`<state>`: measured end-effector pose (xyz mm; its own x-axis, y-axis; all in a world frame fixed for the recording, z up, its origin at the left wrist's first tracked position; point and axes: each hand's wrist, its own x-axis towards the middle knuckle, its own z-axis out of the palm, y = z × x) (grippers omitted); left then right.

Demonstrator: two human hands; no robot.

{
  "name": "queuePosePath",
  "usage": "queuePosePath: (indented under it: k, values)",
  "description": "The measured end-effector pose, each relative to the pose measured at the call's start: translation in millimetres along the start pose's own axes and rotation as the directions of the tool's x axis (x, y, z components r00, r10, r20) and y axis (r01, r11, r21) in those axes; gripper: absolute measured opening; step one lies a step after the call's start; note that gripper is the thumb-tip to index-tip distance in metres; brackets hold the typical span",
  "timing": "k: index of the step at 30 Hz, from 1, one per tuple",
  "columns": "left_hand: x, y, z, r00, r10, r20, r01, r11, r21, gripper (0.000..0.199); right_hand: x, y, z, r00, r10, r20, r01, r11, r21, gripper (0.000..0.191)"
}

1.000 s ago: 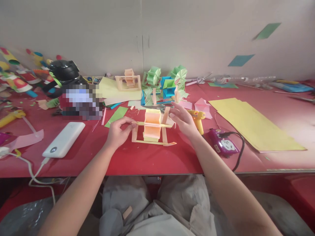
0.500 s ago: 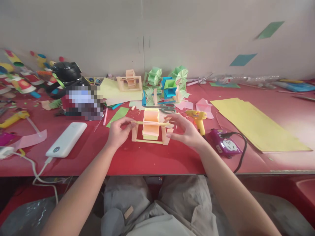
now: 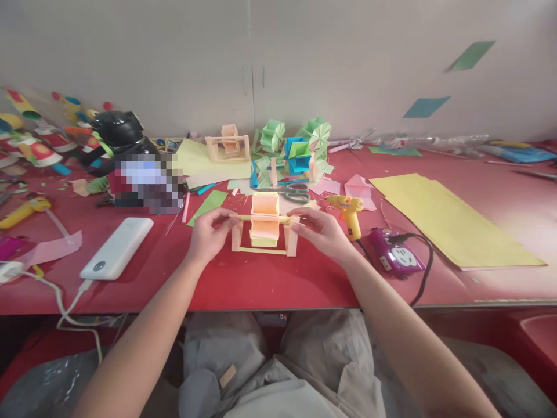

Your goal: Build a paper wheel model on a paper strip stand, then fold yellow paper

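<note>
A paper wheel (image 3: 265,219) in peach and pale yellow sits on a thin rod between the two uprights of a paper frame (image 3: 261,251), which stands on the red table near its front. My left hand (image 3: 212,233) pinches the left end of the rod at the top of the left upright. On the other side, my right hand (image 3: 319,229) has thumb and fingers closed on the top of the right upright, where the rod's right end rests.
Yellow glue gun (image 3: 348,210) and purple socket block (image 3: 397,253) lie to the right, beside yellow sheets (image 3: 448,220). Scissors (image 3: 296,193) and more paper wheels (image 3: 299,155) are behind. A white power bank (image 3: 117,248) lies left.
My right hand has moved left and its fingers have closed in on the right upright. That upright now stands straighter. The left hand has barely moved.
</note>
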<state>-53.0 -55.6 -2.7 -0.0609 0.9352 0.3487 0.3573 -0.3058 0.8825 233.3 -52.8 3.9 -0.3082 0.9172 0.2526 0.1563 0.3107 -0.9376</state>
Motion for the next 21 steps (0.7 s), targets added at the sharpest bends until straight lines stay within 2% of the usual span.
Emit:
queuePosePath:
  k: [5,7,11,14,18,21]
  values:
    - [-0.3,-1.8,0.0,1.0,-0.021,-0.019,0.021,1.0,-0.019,0.023,0.5,4.8,1.9,0.99,-0.128,-0.051,0.119,0.98,-0.159,0.03]
    - [-0.3,-2.6,0.2,0.999,-0.026,-0.02,0.026,0.999,-0.025,0.023,1.0,6.0,2.7,0.987,-0.136,-0.085,0.118,0.975,-0.19,0.031]
    - [-0.6,-2.0,0.7,0.999,-0.033,-0.005,0.033,0.999,-0.021,0.024,2.5,7.1,6.8,0.993,-0.039,-0.11,0.041,0.999,0.019,0.033]
    - [-1.8,0.5,0.6,0.999,-0.04,0.005,0.04,0.999,-0.012,0.025,3.3,7.7,9.3,0.993,0.033,-0.115,-0.013,0.985,0.172,0.035]
    - [-3.5,3.9,-2.0,0.997,-0.043,0.066,0.045,0.998,-0.035,0.027,3.7,8.3,9.9,0.99,0.066,-0.122,-0.038,0.975,0.218,0.037]
    - [-2.4,10.2,-6.8,0.995,0.004,0.095,-0.002,1.0,-0.023,0.031,3.9,8.1,10.2,0.989,0.064,-0.134,-0.035,0.978,0.208,0.038]
